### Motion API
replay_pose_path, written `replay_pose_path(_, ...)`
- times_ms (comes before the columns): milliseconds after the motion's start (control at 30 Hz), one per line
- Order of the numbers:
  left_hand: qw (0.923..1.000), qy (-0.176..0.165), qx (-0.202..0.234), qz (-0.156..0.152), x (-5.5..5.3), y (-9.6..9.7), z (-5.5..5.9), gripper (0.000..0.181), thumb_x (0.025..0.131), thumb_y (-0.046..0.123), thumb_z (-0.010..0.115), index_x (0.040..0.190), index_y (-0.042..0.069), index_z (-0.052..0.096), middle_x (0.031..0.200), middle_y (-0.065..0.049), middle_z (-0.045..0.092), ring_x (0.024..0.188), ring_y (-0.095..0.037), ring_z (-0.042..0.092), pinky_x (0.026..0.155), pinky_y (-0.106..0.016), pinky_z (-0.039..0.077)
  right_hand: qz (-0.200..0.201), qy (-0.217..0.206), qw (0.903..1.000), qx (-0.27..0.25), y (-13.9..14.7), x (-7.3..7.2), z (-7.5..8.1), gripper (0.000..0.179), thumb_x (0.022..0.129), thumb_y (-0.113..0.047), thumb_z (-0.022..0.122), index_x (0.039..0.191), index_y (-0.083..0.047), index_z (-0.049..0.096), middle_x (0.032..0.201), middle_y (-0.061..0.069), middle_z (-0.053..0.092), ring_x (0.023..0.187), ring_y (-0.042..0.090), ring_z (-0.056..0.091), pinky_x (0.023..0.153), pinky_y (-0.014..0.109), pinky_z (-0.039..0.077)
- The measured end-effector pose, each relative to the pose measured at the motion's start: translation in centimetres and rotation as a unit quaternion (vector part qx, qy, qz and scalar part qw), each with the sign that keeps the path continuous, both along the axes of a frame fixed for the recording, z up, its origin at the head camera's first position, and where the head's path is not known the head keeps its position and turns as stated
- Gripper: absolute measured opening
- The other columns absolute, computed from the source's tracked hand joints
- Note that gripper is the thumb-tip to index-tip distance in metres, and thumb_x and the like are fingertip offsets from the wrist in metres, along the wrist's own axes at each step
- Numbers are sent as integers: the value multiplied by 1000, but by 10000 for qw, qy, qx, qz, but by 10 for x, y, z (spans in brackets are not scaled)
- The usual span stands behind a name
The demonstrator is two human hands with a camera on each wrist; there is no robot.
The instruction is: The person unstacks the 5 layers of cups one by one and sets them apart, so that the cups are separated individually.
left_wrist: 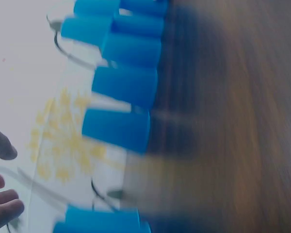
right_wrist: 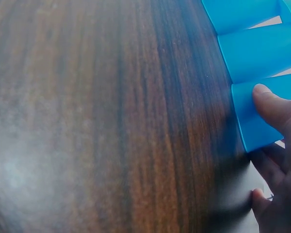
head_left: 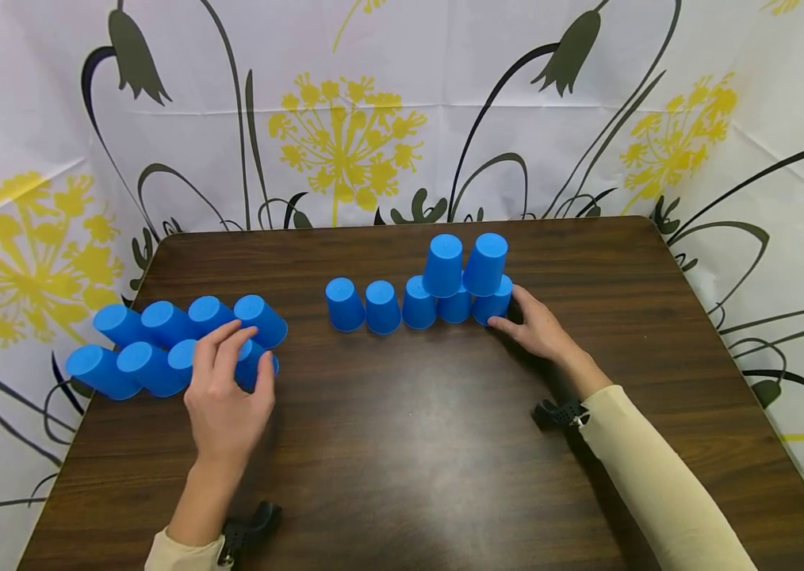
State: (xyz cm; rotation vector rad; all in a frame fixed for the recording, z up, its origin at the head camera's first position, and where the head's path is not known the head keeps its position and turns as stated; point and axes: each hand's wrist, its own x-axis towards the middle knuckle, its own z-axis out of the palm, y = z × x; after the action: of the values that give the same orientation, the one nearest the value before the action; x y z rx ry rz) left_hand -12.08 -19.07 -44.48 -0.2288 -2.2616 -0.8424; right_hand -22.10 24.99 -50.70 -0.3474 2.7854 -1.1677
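Observation:
My right hand (head_left: 541,325) holds the rightmost blue cup (head_left: 493,303) of a bottom row; in the right wrist view the thumb (right_wrist: 269,104) lies on its near side and the fingers reach behind. All cups stand upside down. Two blue cups (head_left: 443,266) form a second layer above the right part of this row. Over at the left, my left hand (head_left: 223,404) is in front of a group of blue cups (head_left: 147,369) in two rows, partly hiding some. In the left wrist view its thumb and fingers (left_wrist: 5,208) are apart with nothing between them.
Two single cups (head_left: 382,308) continue the bottom row leftward, with small gaps. Everything stands on a dark brown wooden table (head_left: 402,444). Behind it hangs a white cloth (head_left: 402,47) with yellow and grey flower prints. Both wrists wear dark straps (head_left: 559,414).

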Motion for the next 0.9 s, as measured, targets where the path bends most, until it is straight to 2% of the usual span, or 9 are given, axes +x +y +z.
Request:
replay_pose_path(167, 9947, -94, 195, -1004, -15, 37, 7, 49, 79, 3, 79, 125, 6, 63, 130, -11, 58, 115, -27, 57, 86, -49, 55, -26, 19, 10000, 13, 1, 1, -1, 72, 94, -34, 66, 150, -6, 32, 149, 20, 41, 137, 40, 37, 111, 60, 28)
replay_pose_path(333, 9815, -336, 291, -1860, -36, 81, 10, 57, 82, 7, 78, 135, 11, 57, 135, -9, 54, 122, -24, 53, 91, -47, 53, -32, 33, 10000, 58, 3, 0, -3, 72, 94, -35, 66, 150, -7, 32, 149, 20, 41, 137, 40, 38, 110, 60, 28)
replay_pose_path(467, 9702, -610, 195, -2339, -54, 121, 14, 60, 87, 14, 75, 142, 14, 50, 140, -9, 48, 124, -24, 52, 93, -44, 52, -46, 33, 10000, 48, 4, 0, -2, 71, 94, -34, 66, 150, -8, 32, 148, 19, 42, 137, 39, 38, 110, 60, 28)
replay_pose_path(567, 9656, -761, 147, -2483, -66, 147, 17, 63, 88, 16, 74, 145, 16, 46, 144, -9, 45, 122, -24, 54, 87, -41, 54, -21, 31, 10000, 23, 3, 0, -2, 70, 94, -34, 66, 150, -8, 33, 148, 18, 43, 136, 39, 39, 111, 60, 28)
replay_pose_path(667, 9651, -899, 115, -2456, -80, 166, 18, 67, 88, 17, 74, 148, 20, 43, 147, -10, 41, 123, -26, 53, 87, -42, 54, -34, 22, 10000, 28, 2, -1, -3, 70, 94, -34, 67, 150, -8, 33, 148, 18, 43, 136, 39, 39, 111, 60, 28)
replay_pose_path(800, 9643, -1089, 127, -2410, -95, 180, 16, 66, 89, 20, 73, 148, 23, 43, 149, -11, 39, 128, -27, 50, 90, -45, 53, -79, -12, 10000, 52, 1, -1, -3, 71, 94, -35, 67, 150, -9, 33, 148, 18, 43, 136, 38, 39, 111, 60, 28)
replay_pose_path(900, 9638, -1146, 173, -2401, -102, 186, 15, 61, 90, 21, 73, 146, 22, 47, 149, -12, 39, 128, -27, 49, 91, -45, 52, -72, -20, 10000, 34, 1, -1, -3, 72, 93, -35, 67, 151, -9, 32, 148, 18, 43, 136, 38, 40, 110, 60, 28)
